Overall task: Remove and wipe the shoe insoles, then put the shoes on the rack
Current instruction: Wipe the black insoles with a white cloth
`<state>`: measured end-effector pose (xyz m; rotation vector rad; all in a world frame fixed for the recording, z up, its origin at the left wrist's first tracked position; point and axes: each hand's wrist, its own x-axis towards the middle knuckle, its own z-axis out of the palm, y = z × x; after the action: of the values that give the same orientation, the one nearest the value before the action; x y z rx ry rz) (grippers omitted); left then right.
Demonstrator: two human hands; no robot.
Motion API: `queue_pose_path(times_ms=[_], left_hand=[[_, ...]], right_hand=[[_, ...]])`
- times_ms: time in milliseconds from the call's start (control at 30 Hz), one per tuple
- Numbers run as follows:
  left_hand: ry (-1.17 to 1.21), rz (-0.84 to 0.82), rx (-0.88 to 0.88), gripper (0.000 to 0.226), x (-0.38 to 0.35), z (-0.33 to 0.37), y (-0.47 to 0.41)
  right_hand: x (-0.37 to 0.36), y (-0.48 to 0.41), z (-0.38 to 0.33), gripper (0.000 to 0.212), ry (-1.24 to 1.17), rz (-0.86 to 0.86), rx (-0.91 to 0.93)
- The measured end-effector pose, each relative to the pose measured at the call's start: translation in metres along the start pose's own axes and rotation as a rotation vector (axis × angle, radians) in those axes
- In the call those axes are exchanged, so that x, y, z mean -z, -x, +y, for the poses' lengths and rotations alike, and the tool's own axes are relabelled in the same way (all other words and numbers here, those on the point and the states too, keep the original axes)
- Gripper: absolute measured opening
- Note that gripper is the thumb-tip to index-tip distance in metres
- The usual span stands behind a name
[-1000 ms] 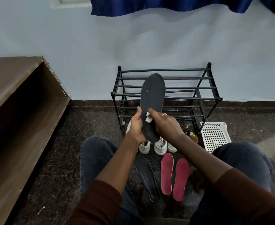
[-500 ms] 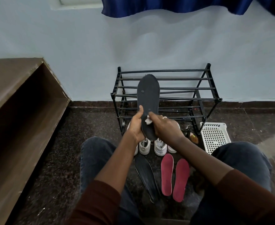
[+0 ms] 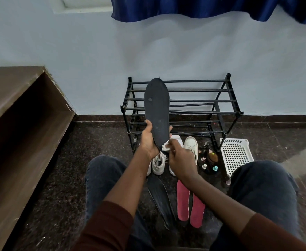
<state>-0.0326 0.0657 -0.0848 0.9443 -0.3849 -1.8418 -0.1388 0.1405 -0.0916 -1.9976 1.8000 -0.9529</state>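
Head view: a black insole (image 3: 156, 109) stands upright in front of the black shoe rack (image 3: 221, 101), its heel end hidden in the left hand (image 3: 148, 141), which grips it by the lower edge. The right hand (image 3: 180, 156) pinches a small white cloth (image 3: 166, 147) against the insole's heel; most of the cloth is covered by fingers. White shoes (image 3: 191, 144) sit on the floor below, partly behind both hands. Nearer lie another black insole (image 3: 160, 196) and two pink insoles (image 3: 183, 201), cut across by the right forearm.
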Motion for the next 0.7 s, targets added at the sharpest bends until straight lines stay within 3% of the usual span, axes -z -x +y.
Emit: queue_pose_path(times_ms=[233,400,533,700], left_hand=[[0.039,-0.014,0.064,0.067,0.0,-0.001,0.005],[0.001,-0.047,0.12,0.067,0.0,-0.017,0.015],[0.004,-0.072,0.153,0.062,0.007,-0.023,0.024],[0.049,-0.044,0.145,0.07,0.015,-0.026,0.022]], right_hand=[[-0.006,-0.009,0.0,0.032,-0.035,0.061,0.211],[0.0,-0.058,0.0,0.036,0.109,-0.002,0.098],[0.016,-0.086,0.008,0.028,0.06,0.087,-0.024],[0.011,-0.057,0.001,0.027,0.044,0.022,0.111]])
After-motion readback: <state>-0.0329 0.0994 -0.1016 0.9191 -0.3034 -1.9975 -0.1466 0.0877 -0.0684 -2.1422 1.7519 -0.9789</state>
